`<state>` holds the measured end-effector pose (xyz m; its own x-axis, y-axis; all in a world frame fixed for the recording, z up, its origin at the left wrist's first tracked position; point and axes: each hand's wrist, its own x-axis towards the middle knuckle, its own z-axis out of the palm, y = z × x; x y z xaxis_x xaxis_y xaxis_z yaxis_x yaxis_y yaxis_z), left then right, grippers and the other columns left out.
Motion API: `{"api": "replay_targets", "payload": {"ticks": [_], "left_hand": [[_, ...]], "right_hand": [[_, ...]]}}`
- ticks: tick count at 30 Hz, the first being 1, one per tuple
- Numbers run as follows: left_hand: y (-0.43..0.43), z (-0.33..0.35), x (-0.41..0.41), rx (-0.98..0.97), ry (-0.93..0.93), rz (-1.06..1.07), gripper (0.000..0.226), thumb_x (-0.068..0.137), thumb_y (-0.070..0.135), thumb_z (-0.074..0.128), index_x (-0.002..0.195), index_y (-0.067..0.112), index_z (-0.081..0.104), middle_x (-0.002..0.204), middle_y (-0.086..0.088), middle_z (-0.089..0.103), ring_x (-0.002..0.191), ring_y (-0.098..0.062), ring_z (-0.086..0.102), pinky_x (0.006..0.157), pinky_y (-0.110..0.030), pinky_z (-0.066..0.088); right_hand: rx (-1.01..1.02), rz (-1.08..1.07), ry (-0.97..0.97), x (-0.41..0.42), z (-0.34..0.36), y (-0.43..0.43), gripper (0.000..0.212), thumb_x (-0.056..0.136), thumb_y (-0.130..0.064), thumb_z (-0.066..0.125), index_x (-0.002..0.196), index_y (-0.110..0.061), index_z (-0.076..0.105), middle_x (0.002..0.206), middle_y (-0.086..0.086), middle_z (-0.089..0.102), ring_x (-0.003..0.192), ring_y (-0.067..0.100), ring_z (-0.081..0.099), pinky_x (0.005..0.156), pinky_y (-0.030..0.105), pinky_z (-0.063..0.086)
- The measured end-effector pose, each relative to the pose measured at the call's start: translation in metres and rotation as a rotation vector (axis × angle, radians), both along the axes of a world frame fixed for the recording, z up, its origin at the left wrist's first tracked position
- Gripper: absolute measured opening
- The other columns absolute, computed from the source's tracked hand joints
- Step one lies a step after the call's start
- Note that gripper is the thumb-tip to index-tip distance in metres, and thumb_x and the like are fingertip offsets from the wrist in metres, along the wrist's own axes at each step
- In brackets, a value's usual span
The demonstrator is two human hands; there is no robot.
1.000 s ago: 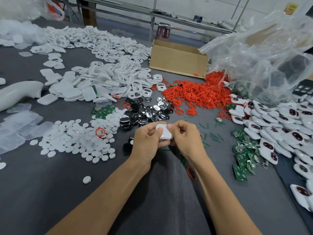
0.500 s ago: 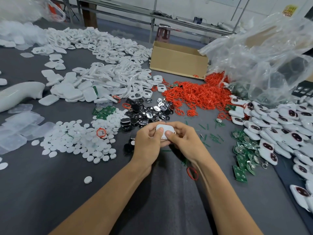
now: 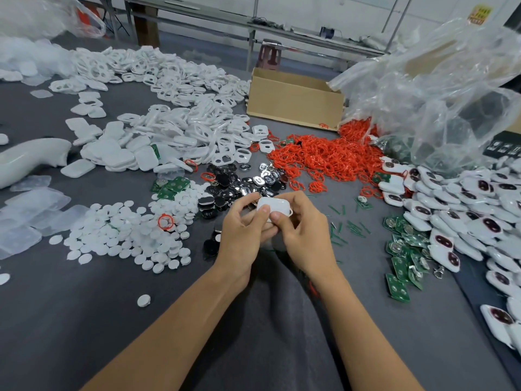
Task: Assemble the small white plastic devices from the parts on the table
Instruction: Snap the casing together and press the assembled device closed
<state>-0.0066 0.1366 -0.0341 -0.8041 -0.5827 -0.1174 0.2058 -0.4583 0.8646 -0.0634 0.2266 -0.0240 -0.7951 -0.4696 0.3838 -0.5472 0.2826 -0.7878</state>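
Above the grey felt-like bench, the left hand and right hand are pinching a glossy, rounded-square white device between thumbs and curled fingers, which are hiding its underside; thin red rings are lying beyond.

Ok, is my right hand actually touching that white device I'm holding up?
Touching. In the head view the right hand pinches the white device, with its thumb on the near face and no gap. The left hand grips it too.
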Motion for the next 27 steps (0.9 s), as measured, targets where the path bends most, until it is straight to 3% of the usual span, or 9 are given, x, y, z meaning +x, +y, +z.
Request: {"api": "replay_targets", "payload": {"ticks": [3,5,8,12,14,18,24,27], "left_hand": [[0.0,0.0007,-0.0002,0.082,0.029,0.002,0.022,0.094,0.007,0.059,0.113,-0.002,0.061,0.089,-0.011,0.074,0.075,-0.012,0.073,0.066,-0.017,0.056],[-0.0005,0.0006,0.0001,0.064,0.035,-0.03,0.022,0.094,0.004,0.056,0.113,-0.003,0.064,0.088,-0.007,0.075,0.078,-0.011,0.072,0.069,-0.017,0.056],[-0.0053,0.0029,0.0007,-0.005,0.02,-0.012,0.027,0.095,-0.006,0.049,0.113,0.006,0.065,0.092,-0.006,0.075,0.085,-0.014,0.071,0.077,-0.021,0.057],[-0.0072,0.0051,0.0021,-0.148,0.006,-0.019,0.028,0.096,-0.005,0.048,0.109,0.01,0.068,0.091,-0.003,0.075,0.075,-0.007,0.069,0.068,-0.016,0.055],[-0.0059,0.0042,0.0029,-0.198,-0.007,-0.03,0.028,0.095,-0.004,0.05,0.106,0.013,0.069,0.09,-0.003,0.075,0.075,-0.006,0.069,0.069,-0.015,0.055],[-0.0048,0.0015,0.0039,-0.238,-0.03,-0.057,0.032,0.096,-0.003,0.05,0.099,0.022,0.069,0.087,0.001,0.076,0.081,-0.008,0.07,0.072,-0.017,0.056],[-0.0041,0.0007,0.0049,-0.296,-0.054,-0.074,0.033,0.096,-0.003,0.05,0.098,0.024,0.07,0.09,0.002,0.077,0.087,-0.01,0.071,0.075,-0.022,0.058],[-0.0044,0.0017,0.0059,-0.293,-0.049,-0.071,0.033,0.096,-0.003,0.049,0.099,0.024,0.07,0.092,0.001,0.076,0.088,-0.011,0.071,0.079,-0.025,0.059]], "right_hand": [[0.008,-0.094,0.2,-0.0001,0.0001,0.0008,0.014,0.081,-0.002,0.065,0.09,-0.012,0.061,0.08,-0.006,0.068,0.071,0.013,0.063,0.066,0.03,0.048],[-0.023,-0.099,0.216,-0.0012,0.0001,0.0014,0.014,0.079,-0.001,0.069,0.089,-0.011,0.066,0.084,-0.009,0.069,0.077,0.01,0.065,0.073,0.026,0.051],[-0.093,-0.04,0.009,0.0004,0.0012,-0.0013,0.013,0.077,-0.005,0.075,0.086,-0.014,0.07,0.089,-0.018,0.068,0.078,-0.002,0.065,0.073,0.012,0.048],[-0.228,-0.037,-0.291,-0.0028,0.004,0.0,0.034,0.076,0.004,0.073,0.1,-0.017,0.059,0.088,-0.002,0.069,0.073,0.005,0.064,0.069,0.019,0.051],[-0.195,0.037,-0.384,-0.0037,0.0045,0.0011,0.031,0.08,0.008,0.067,0.1,-0.015,0.063,0.088,0.002,0.07,0.075,0.007,0.064,0.073,0.024,0.052],[-0.133,0.08,-0.405,-0.0039,0.0022,0.0016,0.029,0.084,0.011,0.059,0.1,-0.013,0.066,0.086,0.004,0.071,0.076,0.01,0.065,0.078,0.029,0.053],[-0.143,0.012,-0.375,-0.0057,0.0011,0.004,0.032,0.079,0.012,0.062,0.09,-0.017,0.069,0.079,0.006,0.072,0.071,0.014,0.065,0.073,0.034,0.054],[-0.151,-0.004,-0.363,-0.0038,0.0004,0.0019,0.03,0.079,0.01,0.064,0.092,-0.016,0.07,0.081,0.006,0.073,0.072,0.012,0.066,0.072,0.03,0.054]]}}
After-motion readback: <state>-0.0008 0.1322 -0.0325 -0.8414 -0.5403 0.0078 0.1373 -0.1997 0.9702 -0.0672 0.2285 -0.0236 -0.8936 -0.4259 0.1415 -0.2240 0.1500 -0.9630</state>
